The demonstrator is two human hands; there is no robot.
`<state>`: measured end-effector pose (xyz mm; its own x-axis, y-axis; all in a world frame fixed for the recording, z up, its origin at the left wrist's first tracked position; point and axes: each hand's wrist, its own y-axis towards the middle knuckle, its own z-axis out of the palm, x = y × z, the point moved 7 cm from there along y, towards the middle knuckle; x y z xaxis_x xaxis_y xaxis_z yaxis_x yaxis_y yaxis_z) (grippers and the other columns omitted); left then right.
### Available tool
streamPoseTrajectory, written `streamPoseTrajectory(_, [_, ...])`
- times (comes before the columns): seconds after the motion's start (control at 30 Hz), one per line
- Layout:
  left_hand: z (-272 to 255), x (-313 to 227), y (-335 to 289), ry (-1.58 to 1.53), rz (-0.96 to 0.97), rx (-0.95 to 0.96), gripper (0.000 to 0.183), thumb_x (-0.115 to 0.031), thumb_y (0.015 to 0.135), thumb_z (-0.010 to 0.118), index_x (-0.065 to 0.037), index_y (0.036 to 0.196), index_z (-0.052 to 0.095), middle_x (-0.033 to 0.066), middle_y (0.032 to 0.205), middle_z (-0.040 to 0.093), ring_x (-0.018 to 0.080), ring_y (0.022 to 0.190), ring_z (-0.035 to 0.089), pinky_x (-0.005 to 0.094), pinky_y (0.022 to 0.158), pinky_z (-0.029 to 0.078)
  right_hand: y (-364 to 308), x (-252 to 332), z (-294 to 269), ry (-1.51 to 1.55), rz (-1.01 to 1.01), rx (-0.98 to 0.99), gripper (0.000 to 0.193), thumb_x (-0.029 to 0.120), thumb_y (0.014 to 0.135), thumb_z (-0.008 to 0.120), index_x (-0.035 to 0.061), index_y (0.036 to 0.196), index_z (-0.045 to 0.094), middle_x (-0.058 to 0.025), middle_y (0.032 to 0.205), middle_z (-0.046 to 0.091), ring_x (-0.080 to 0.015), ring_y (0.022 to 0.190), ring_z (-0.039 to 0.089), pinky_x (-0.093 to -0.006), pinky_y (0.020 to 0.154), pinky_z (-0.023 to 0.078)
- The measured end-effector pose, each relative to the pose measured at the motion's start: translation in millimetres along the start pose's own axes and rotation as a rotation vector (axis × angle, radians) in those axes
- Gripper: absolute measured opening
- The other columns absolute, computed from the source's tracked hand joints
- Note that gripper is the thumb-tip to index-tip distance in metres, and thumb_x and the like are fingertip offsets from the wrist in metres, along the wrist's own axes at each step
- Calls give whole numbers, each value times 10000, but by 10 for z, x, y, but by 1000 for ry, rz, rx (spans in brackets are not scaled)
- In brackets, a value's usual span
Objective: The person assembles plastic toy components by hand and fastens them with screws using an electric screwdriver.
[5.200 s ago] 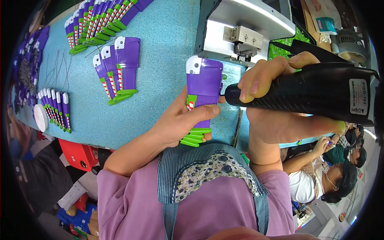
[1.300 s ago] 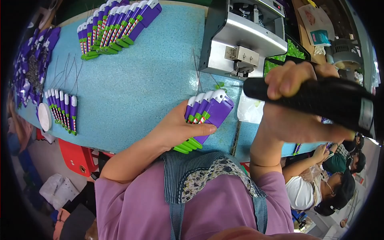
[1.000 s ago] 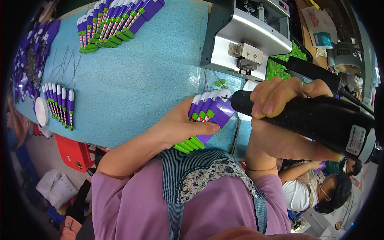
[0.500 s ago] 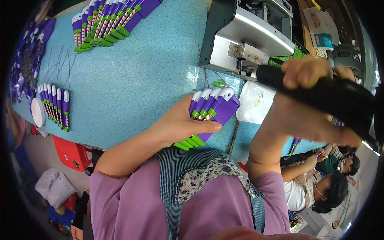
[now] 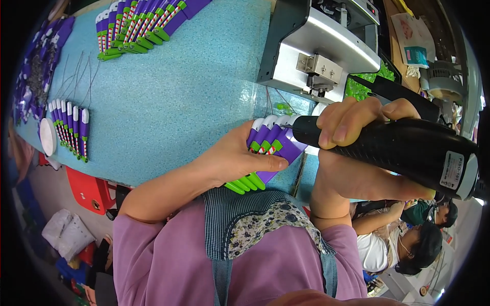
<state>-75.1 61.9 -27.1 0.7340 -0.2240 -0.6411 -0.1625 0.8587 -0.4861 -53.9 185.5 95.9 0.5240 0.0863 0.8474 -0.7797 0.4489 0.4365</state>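
My left hand point(image 5: 240, 158) grips a fanned stack of purple plastic pieces point(image 5: 295, 149) with white ends, green tips and red-and-white striped bits, its thumb pressed across the front. Wrapped in my right hand point(image 5: 352, 171) is a black electric screwdriver point(image 5: 403, 148), lying almost level. Its thin metal bit points left and meets the white end of the stack, near a hole; whether a screw sits there is too small to tell.
Beyond my hands stands a silver machine point(image 5: 326, 46), with green small parts point(image 5: 360, 89) beside it. More assembled pieces point(image 5: 140, 25) lie at the far left of the blue table point(image 5: 168, 97), and a smaller row point(image 5: 70, 130) lies nearer. Another person point(image 5: 380, 250) sits at right.
The electric screwdriver in my right hand has moved left and down, so its bit now reaches the stack's white end. My left hand keeps its hold, nearly still.
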Motion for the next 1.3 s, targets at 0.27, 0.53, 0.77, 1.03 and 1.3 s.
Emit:
streamPoseTrajectory(0.27, [-23,14,40,10,9,-8,591,-120,713,790,-18,1217,501,36,1033,604,122,949,559,276,859,444,37,-9,-13,5,5,4,950,866,712,336,51,1190,437,-92,650,527,-189,482,487,-324,485,393])
streamPoseTrajectory(0.53, [-34,71,60,47,-3,-42,571,-129,704,797,-18,1184,509,50,1015,613,119,902,579,275,817,466,416,154,-249,33,-146,2,909,852,718,360,50,1110,534,-141,710,552,-239,572,502,-346,557,412])
streamPoseTrajectory(0.77, [6,42,46,22,-20,-24,537,-124,704,796,-21,1155,524,35,976,622,109,875,582,269,795,471,49,84,26,6,26,-67,930,858,721,340,58,1183,452,-86,659,521,-186,496,483,-316,519,403])
streamPoseTrajectory(1.03, [32,-2,57,16,-23,21,484,-92,702,783,-32,1117,540,13,935,620,93,836,570,260,767,470,-29,-122,2,44,58,-23,960,858,708,373,49,1219,447,-99,664,542,-202,515,512,-331,535,405])
streamPoseTrajectory(1.3, [-67,59,72,53,0,-65,556,-108,685,803,-19,1154,517,39,979,622,111,874,585,274,806,476,179,41,-14,30,-23,58,958,860,712,358,57,1226,460,-107,728,555,-192,557,505,-335,560,398])
